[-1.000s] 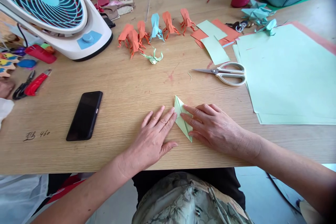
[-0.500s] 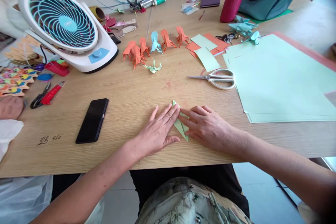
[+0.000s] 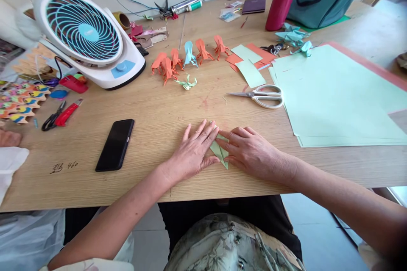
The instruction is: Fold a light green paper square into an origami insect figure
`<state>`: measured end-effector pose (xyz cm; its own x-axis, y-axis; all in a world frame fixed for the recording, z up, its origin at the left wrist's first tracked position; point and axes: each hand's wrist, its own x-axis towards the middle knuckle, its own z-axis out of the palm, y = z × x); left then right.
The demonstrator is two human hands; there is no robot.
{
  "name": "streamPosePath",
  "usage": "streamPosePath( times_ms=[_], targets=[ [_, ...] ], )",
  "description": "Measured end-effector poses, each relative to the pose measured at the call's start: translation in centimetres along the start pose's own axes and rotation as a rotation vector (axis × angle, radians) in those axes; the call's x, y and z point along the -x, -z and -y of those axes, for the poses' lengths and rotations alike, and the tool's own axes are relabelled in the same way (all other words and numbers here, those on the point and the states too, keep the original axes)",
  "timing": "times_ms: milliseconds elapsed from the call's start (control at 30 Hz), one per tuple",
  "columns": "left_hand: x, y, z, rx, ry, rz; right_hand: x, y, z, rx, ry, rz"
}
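A small piece of light green folded paper (image 3: 220,152) lies on the wooden table close to the front edge, its narrow lower point showing. My left hand (image 3: 191,153) rests flat with its fingers stretched over the paper's upper left part and its thumb spread near the lower left edge. From the right, my right hand (image 3: 256,154) has bent fingers on the paper's right edge, the index finger reaching toward my left fingertips. Its thumb is low beside the paper's lower point. Both hands cover much of the paper, so its full shape is hidden.
Scissors (image 3: 265,95) lie beyond my right hand, beside large green sheets (image 3: 337,93). Folded orange figures (image 3: 167,70), a blue one (image 3: 190,53) and a green one (image 3: 187,82) stand farther back. A phone (image 3: 115,145), red-handled cutters (image 3: 66,114) and a fan (image 3: 89,34) are left.
My left hand has shifted slightly and covers more of the paper's top corner. My right hand stays nearly in place on the paper. The camera view has shifted a little.
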<state>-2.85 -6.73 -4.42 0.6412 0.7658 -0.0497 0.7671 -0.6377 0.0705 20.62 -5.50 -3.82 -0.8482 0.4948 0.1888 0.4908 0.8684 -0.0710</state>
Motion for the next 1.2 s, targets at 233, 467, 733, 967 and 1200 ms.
streamPosePath(
  times_ms=[233, 467, 733, 967, 1200],
  targets=[
    [0.0, 0.3, 0.0, 0.028, 0.023, 0.003, 0.2, -0.3, -0.1, -0.016, -0.003, -0.050],
    [-0.4, 0.2, -0.4, 0.023, 0.091, 0.026, 0.4, -0.2, 0.0, -0.022, -0.028, -0.038],
    [-0.6, 0.6, -0.5, 0.031, 0.115, 0.050, 0.8, -0.7, 0.6, -0.046, -0.090, -0.093],
    [-0.5, 0.4, -0.2, 0.042, 0.126, 0.015, 0.9, -0.8, 0.8, -0.050, -0.104, -0.102],
    [-1.8, 0.7, -1.2, 0.155, 0.297, -0.196, 0.8, -0.9, 1.0, -0.101, -0.150, -0.134]
  ],
)
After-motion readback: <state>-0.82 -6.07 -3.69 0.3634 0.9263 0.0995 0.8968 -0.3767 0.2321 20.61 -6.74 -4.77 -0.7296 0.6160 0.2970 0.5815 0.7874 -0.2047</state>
